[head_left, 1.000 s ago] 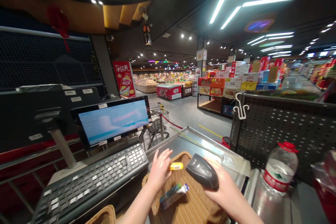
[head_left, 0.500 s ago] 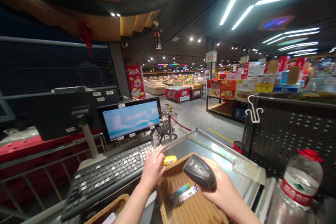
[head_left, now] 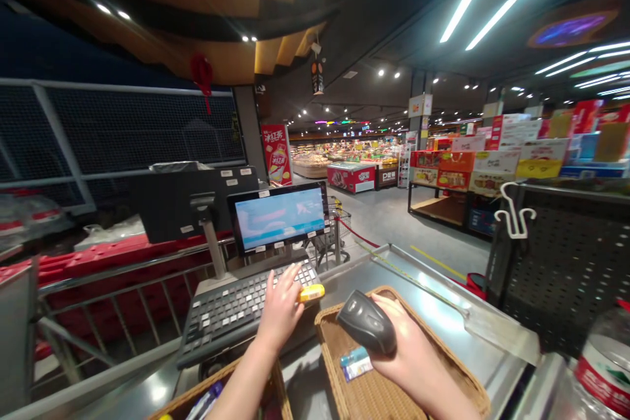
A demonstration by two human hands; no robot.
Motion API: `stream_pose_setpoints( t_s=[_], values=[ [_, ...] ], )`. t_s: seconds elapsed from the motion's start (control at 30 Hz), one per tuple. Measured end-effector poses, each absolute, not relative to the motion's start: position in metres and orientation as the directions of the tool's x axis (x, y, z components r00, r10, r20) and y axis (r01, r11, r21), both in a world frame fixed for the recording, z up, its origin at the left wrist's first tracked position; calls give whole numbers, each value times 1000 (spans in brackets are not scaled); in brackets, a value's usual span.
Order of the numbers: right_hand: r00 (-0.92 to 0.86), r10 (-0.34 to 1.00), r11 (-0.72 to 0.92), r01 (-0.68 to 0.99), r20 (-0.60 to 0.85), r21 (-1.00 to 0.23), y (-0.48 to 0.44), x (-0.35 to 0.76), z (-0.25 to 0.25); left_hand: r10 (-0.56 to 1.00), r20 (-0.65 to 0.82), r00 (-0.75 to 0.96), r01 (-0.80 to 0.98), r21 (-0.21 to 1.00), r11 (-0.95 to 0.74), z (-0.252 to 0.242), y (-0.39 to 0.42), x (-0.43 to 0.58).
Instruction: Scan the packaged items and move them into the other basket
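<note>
My left hand (head_left: 280,305) is over the right part of the black keyboard (head_left: 226,312), its fingers stretched over the keys. Between its thumb and palm sits a small yellow item with a barcode label (head_left: 312,293); its exact kind is unclear. In my right hand (head_left: 411,351) is a dark grey barcode scanner (head_left: 368,323), held above a wicker basket (head_left: 455,367). Inside that basket lie small blue and white packs (head_left: 355,365), partly hidden by the scanner and hand. A second wicker basket (head_left: 281,388) with small items stands under my left forearm.
A lit monitor (head_left: 280,215) stands behind the keyboard, with a second dark screen (head_left: 162,207) to its left. The metal counter (head_left: 339,279) runs forward. At the right are a perforated black panel (head_left: 566,275) with white hooks (head_left: 514,213) and a large bottle (head_left: 603,367).
The view has turned left, so the surroundings shift right. My left hand, with the yellow item, has moved from beside the basket onto the keyboard. The scanner stays in my right hand over the basket.
</note>
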State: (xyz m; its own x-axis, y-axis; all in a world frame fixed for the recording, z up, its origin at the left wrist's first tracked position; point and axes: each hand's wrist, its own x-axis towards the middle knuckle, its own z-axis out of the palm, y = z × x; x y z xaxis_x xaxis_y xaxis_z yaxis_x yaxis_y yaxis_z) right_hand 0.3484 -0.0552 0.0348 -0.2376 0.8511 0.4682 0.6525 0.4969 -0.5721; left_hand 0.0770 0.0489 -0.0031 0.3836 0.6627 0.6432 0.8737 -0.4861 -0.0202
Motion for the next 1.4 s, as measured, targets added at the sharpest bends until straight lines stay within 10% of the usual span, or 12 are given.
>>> stream_pose_setpoints(
  t_s=[1.4],
  values=[
    [-300,896,443,656,327,-611,-102,256,35,670,689,275,932,-18,-363,15,-21,-19]
  ],
)
